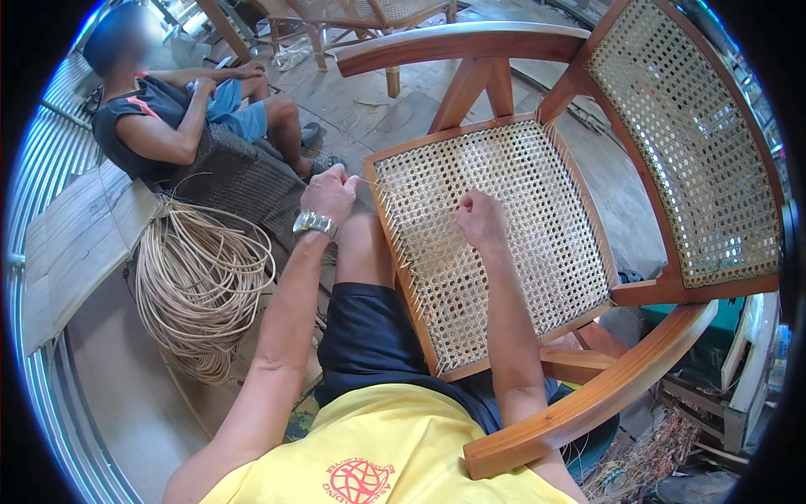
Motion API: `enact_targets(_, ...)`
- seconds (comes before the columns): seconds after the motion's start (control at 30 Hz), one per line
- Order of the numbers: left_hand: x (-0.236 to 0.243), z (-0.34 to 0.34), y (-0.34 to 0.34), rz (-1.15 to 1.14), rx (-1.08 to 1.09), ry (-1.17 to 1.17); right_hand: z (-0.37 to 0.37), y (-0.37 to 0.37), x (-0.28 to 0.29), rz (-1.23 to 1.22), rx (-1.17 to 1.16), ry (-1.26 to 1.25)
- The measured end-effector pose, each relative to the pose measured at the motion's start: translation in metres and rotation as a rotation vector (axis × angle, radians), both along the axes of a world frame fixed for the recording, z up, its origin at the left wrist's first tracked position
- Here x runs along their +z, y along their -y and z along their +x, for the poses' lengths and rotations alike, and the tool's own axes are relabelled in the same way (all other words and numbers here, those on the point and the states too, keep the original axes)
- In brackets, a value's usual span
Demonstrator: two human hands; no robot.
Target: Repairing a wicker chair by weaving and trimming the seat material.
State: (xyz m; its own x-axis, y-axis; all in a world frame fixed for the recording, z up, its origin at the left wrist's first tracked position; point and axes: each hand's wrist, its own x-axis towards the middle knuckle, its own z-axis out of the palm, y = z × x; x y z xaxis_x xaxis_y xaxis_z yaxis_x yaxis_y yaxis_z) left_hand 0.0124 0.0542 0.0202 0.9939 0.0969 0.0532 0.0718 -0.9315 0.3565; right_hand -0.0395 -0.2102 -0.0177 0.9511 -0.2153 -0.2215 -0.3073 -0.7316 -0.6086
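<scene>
A wooden armchair with a woven cane seat [504,252] lies tilted across my lap, its cane backrest [676,143] to the right. Just off the seat frame's left far corner, my left hand [330,195] is closed, with a metal watch on its wrist. A thin pale cane strand [363,180] runs from its fingers to the frame edge. Over the middle of the seat, my right hand [481,218] is closed in a fist; whatever its fingers hold is hidden. Slanted cane lashings [403,252] show along the left frame rail.
A large coil of cane [201,286] hangs at the left beside a wooden board [84,244]. Another person [168,126] sits at the far left. More cane furniture [369,17] stands at the back. Cane scraps [646,458] lie on the lower right. One chair arm [588,391] crosses near my right forearm.
</scene>
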Motion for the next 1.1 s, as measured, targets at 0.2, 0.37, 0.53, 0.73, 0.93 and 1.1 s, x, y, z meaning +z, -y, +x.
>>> enact_targets(0.2, 0.029, -0.013, 0.019, -0.268, -0.181, 0.409, 0.005, -0.030, -0.014, 0.497, 0.159, 0.406)
enact_targets(0.37, -0.003, 0.007, 0.016, -0.418, -0.264, 0.249, 0.009, -0.015, 0.004, 0.737, 0.093, 0.351)
enact_targets(0.53, -0.024, -0.010, 0.060, -0.158, -0.390, -0.210, 0.006, 0.015, 0.000, 0.239, 0.057, 0.306)
enact_targets(0.73, -0.023, -0.003, 0.092, 0.245, -0.487, -0.383, 0.010, 0.013, -0.004, 0.088, 0.018, 0.314)
enact_targets(0.93, 0.005, 0.004, 0.114, 0.387, -0.574, -0.367, 0.008, 0.022, 0.002, 0.068, 0.025, 0.294)
enact_targets(1.1, -0.021, -0.005, 0.118, 0.273, -0.575, -0.246, 0.007, 0.021, 0.004, 0.019, 0.045, 0.311)
